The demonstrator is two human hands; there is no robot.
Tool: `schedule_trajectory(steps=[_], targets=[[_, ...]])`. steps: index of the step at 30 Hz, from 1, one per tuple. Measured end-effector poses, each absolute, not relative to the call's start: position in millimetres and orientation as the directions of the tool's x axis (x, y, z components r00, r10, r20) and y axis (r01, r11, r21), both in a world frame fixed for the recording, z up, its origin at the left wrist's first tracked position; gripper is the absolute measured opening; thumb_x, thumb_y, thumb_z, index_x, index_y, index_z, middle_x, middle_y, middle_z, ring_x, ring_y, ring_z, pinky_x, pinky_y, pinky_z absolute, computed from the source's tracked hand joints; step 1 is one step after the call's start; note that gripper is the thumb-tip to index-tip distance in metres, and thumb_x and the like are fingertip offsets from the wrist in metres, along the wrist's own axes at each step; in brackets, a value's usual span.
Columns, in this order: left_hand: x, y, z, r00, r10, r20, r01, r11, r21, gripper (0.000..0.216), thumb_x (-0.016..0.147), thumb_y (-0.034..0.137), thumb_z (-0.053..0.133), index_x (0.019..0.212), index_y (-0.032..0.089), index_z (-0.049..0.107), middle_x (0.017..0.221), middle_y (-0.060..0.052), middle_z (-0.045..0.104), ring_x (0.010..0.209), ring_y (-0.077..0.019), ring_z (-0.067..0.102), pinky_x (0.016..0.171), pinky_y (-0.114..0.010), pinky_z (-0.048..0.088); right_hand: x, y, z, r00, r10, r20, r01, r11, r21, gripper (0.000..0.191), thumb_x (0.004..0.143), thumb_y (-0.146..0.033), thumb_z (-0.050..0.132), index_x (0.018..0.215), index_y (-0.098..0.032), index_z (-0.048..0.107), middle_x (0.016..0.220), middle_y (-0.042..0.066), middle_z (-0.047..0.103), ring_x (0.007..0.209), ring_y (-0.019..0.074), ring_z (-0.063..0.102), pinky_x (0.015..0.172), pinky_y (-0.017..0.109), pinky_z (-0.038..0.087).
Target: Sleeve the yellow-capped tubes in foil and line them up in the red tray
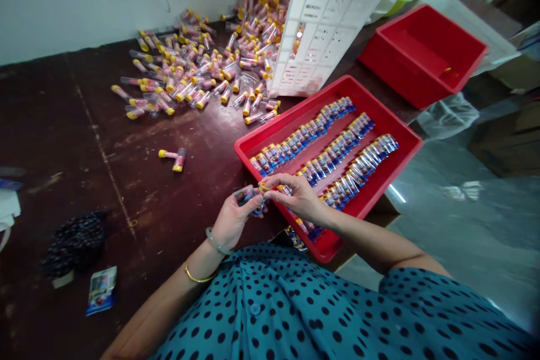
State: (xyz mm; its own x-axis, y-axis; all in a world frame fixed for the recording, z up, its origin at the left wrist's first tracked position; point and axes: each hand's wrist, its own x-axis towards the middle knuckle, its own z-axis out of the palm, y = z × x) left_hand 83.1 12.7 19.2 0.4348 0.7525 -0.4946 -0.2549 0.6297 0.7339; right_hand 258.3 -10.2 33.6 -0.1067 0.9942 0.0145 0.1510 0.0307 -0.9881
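My left hand [233,219] is closed around a clear plastic tube [243,196] with blue wrapping showing near the fingers. At the tube's end, the fingertips of my right hand [301,198] pinch a small yellow piece [264,187], which looks like its cap; the fingers partly hide it. Both hands meet by the near left corner of a red tray [242,149]. Inside the tray, rows of small tubes with yellow caps and blue wrapping [323,166] lie side by side, some of them behind my right hand.
Loose pink-filled tubes [189,76] are heaped against the wall. Two tubes [178,160] lie apart on the dark table [126,180]. A white slotted crate [324,22] stands behind the tray, near a red bin [422,56]. A blue packet [101,291] and dark cloth [76,242] lie at left.
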Motion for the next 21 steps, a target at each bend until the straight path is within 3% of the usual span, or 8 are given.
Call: schedule_trajectory(steps=[3, 6, 9, 13, 16, 19, 21], targets=[[82.4, 15.2, 18.6, 0.442, 0.744, -0.501, -0.284, 0.646, 0.708, 0.038, 0.07, 0.039, 0.081, 0.099, 0.016, 0.071, 0.084, -0.004, 0.071, 0.072, -0.0166, 0.067, 0.063, -0.027, 0.055, 270.4, 2.7, 33.9, -0.078, 0.997, -0.008, 0.031, -0.005, -1.0, 0.018, 0.084, -0.034, 0.07, 0.091, -0.019, 0.065, 0.097, 0.005, 0.07, 0.093, 0.0171, 0.067, 0.089, 0.032, 0.051], [79.3, 20.3, 15.9, 0.434, 0.759, -0.485, -0.312, 0.631, 0.71, 0.031, 0.079, 0.04, 0.074, 0.097, 0.015, 0.072, 0.082, -0.006, 0.071, 0.075, -0.0176, 0.067, 0.064, -0.026, 0.055, 303.2, 39.3, 24.1, 0.045, 0.999, -0.001, 0.007, -0.001, -1.0, 0.029, 0.088, -0.033, 0.063, 0.113, -0.021, 0.057, 0.098, 0.004, 0.067, 0.086, 0.0139, 0.065, 0.08, 0.028, 0.052], [72.5, 26.1, 14.0, 0.425, 0.777, -0.464, -0.314, 0.607, 0.73, 0.028, 0.081, 0.04, 0.072, 0.094, 0.015, 0.071, 0.076, -0.005, 0.068, 0.07, -0.0166, 0.065, 0.057, -0.024, 0.052, 339.9, 85.9, 7.4, 0.094, 0.995, -0.022, 0.268, -0.047, -0.962, 0.036, 0.088, -0.028, 0.058, 0.121, -0.017, 0.052, 0.088, 0.002, 0.065, 0.075, 0.0126, 0.061, 0.069, 0.026, 0.05], [55.3, 31.0, 14.3, 0.398, 0.778, -0.486, -0.291, 0.61, 0.737, 0.03, 0.081, 0.039, 0.072, 0.1, 0.016, 0.069, 0.075, -0.004, 0.068, 0.067, -0.0159, 0.064, 0.052, -0.023, 0.05, 360.6, 117.2, -11.7, -0.002, 0.996, -0.084, 0.638, -0.064, -0.767, 0.036, 0.085, -0.022, 0.061, 0.119, -0.013, 0.058, 0.084, 0.004, 0.068, 0.071, 0.0139, 0.061, 0.067, 0.026, 0.048], [37.4, 32.2, 11.3, 0.37, 0.765, -0.527, -0.293, 0.635, 0.715, 0.032, 0.078, 0.039, 0.075, 0.098, 0.016, 0.068, 0.082, -0.006, 0.071, 0.073, -0.0189, 0.068, 0.057, -0.026, 0.055, 355.3, 119.8, -9.6, -0.083, 0.989, -0.124, 0.763, -0.017, -0.647, 0.028, 0.083, -0.024, 0.066, 0.109, -0.015, 0.065, 0.084, 0.007, 0.071, 0.068, 0.0156, 0.064, 0.065, 0.026, 0.047], [19.1, 32.2, 3.4, 0.324, 0.779, -0.536, -0.293, 0.622, 0.726, 0.032, 0.075, 0.041, 0.077, 0.09, 0.014, 0.068, 0.081, -0.007, 0.071, 0.072, -0.0206, 0.069, 0.054, -0.027, 0.056, 329.8, 133.5, 4.4, -0.081, 0.997, 0.018, 0.849, 0.079, -0.522, 0.016, 0.083, -0.024, 0.067, 0.097, -0.016, 0.069, 0.087, 0.008, 0.072, 0.073, 0.0181, 0.065, 0.069, 0.028, 0.047], [8.4, 32.5, -2.0, 0.245, 0.813, -0.528, -0.287, 0.581, 0.762, 0.032, 0.072, 0.04, 0.079, 0.086, 0.013, 0.069, 0.074, -0.006, 0.07, 0.067, -0.0194, 0.068, 0.049, -0.025, 0.053, 292.6, 152.9, 12.7, -0.172, 0.98, 0.102, 0.834, 0.2, -0.514, 0.014, 0.087, -0.025, 0.063, 0.096, -0.016, 0.069, 0.087, 0.008, 0.071, 0.074, 0.0175, 0.064, 0.071, 0.028, 0.046]])
